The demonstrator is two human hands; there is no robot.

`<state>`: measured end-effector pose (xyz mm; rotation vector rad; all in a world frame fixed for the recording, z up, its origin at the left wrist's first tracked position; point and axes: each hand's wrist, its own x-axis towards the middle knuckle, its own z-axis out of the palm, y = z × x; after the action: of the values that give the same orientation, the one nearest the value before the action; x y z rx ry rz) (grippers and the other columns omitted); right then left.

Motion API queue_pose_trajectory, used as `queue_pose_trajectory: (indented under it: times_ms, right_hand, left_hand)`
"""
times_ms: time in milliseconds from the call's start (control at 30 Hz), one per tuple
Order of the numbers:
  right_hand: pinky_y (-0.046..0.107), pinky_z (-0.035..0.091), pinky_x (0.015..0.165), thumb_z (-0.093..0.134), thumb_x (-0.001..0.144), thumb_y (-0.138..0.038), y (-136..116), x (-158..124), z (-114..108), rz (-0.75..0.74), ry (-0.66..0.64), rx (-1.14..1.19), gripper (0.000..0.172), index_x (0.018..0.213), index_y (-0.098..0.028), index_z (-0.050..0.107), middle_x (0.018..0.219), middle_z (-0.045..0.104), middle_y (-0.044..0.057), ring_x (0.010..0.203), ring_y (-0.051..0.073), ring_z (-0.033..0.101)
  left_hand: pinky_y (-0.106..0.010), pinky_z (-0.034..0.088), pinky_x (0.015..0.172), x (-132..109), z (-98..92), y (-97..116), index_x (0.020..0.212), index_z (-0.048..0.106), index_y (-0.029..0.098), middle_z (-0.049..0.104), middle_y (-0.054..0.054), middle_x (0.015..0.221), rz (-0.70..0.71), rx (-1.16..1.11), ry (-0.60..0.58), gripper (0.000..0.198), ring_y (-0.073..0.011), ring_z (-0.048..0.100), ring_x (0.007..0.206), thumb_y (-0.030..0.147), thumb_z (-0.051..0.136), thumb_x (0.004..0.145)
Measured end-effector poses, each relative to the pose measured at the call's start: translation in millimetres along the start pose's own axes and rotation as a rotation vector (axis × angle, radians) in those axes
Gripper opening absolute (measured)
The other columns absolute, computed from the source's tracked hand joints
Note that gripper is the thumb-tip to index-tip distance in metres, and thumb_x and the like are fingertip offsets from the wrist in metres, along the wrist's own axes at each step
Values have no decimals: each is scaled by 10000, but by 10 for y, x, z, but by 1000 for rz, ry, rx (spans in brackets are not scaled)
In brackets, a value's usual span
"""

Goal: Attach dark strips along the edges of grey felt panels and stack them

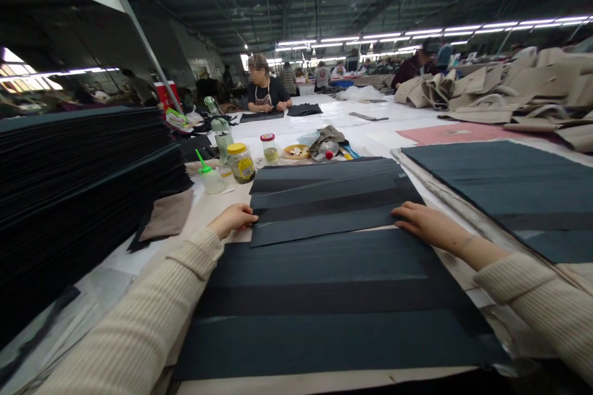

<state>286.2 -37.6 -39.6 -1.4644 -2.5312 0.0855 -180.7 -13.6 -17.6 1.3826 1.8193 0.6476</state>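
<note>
A dark blue-grey fabric panel with a black band across it lies between my two hands, its near edge slanting slightly. My left hand pinches the panel's left edge, thumb and fingers together. At the right edge, my right hand grips the same panel, its fingers laid over the top; the thumb is hard to see. Just beyond are similar overlapping panels. Closer to me, a larger blue-grey panel with a black stripe lies flat on the table.
A tall stack of dark sheets rises at left. Behind my left hand stand a yellow-lidded jar, a green-nozzled bottle and a red-lidded jar. More panels lie right, below beige pieces. A co-worker works across the table.
</note>
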Motion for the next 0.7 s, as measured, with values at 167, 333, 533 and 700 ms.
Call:
queue_pose_trajectory:
  times_ms: [167, 333, 533, 700]
  right_hand:
    - [354, 423, 847, 383, 842, -383, 9, 103, 67, 14, 39, -58, 364, 1077, -198, 591, 981, 565, 89, 890, 214, 552]
    - [353, 429, 853, 346, 846, -311, -79, 278, 98, 42, 63, -77, 375, 1059, -152, 610, 1001, 557, 113, 898, 221, 551]
    - [327, 426, 865, 382, 821, -368, 44, -21, -210, 196, 9, 118, 381, 1060, -175, 607, 1024, 586, 84, 918, 206, 558]
    - [320, 442, 788, 468, 762, -467, 166, -319, -370, 366, -227, 265, 410, 994, -159, 610, 949, 635, 78, 853, 207, 578]
  left_hand:
    - [-195, 421, 486, 148, -44, 184, 679, 476, 168, 488, 46, 575, 106, 4, 151, 230, -89, 509, 520, 262, 667, 590]
    - [-210, 453, 553, 346, -23, 285, 950, 493, 146, 533, -22, 833, 178, 66, 305, 285, -84, 527, 590, 232, 567, 688]
    - [-299, 416, 808, -40, -164, 18, 997, 539, 149, 540, -45, 953, 309, 219, 199, 363, -161, 531, 789, 284, 608, 667]
    - [-294, 405, 830, -334, -391, -492, 985, 554, 233, 548, -24, 1062, 344, 407, -93, 357, -208, 502, 971, 472, 539, 721]
